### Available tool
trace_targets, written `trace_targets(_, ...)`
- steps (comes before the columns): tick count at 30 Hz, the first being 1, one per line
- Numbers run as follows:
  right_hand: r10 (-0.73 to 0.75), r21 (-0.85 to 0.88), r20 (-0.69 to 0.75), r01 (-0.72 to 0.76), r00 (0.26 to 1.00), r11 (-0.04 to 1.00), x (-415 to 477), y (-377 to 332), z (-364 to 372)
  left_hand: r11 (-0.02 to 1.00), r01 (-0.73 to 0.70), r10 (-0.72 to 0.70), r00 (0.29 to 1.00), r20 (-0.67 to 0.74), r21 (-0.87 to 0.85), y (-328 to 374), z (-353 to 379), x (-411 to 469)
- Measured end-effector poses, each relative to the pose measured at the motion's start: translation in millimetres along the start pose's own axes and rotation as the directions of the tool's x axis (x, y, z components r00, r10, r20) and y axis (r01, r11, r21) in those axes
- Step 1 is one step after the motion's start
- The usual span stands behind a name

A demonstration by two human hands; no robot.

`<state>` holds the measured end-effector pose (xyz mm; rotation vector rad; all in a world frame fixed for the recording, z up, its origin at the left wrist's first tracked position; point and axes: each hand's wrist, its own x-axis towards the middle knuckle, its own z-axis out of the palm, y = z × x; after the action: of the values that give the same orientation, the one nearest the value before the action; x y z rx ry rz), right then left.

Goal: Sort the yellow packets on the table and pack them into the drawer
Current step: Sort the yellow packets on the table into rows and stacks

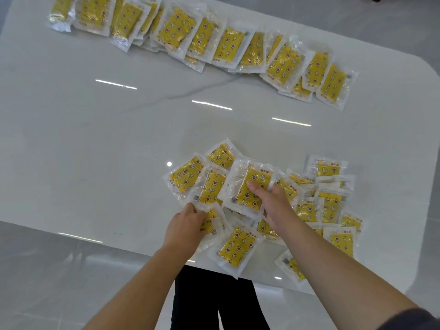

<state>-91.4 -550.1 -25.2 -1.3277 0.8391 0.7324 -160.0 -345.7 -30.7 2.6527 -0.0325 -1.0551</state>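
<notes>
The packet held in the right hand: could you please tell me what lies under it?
Edges of other yellow packets poke out beneath the packet that the right hand pinches. How many lie under it, and the table there, are covered.

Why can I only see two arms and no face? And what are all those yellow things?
The camera sits on the person's head and looks down, so you see only their own arms. No robot here, just two bare hands. They work over a white table. The yellow things are small packets in clear wrappers, printed with stars and moons. A long row of packets lies at the far side, and a loose heap lies near the person. The right hand pinches one packet. The left hand grips a fanned bunch by its lower edge. No drawer shows.
</notes>
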Motion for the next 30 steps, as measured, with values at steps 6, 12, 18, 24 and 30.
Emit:
trace_targets(6,0.021,0.028,-0.013,-0.021,1.0,0.999,-7.2,-28.5,2.9,0.968,-0.052,0.037,0.997,-0.068,-0.247,-14.0,-65.6,5.1)
trace_targets(12,-0.072,0.0,-0.081,0.072,0.994,0.997,16.1,-68.7,22.0,0.79,0.042,-0.203,0.959,-0.196,-0.612,-37.1,-171.0,47.1)
trace_targets(18,-0.135,0.001,-0.046,0.135,0.99,0.991,36.8,-143.3,102.3,0.714,0.025,-0.282,0.925,-0.255,-0.7,-87.9,-259.9,124.4)
trace_targets(24,-0.164,-0.038,-0.061,0.162,0.985,0.986,90.7,-195.9,206.2,0.737,0.025,-0.3,0.908,-0.294,-0.675,-163.2,-333.1,192.8)
trace_targets(30,-0.259,-0.154,-0.075,0.245,0.963,0.957,142.4,-244.2,306.1,0.688,0.044,-0.397,0.858,-0.325,-0.724,-229.0,-385.4,247.2)
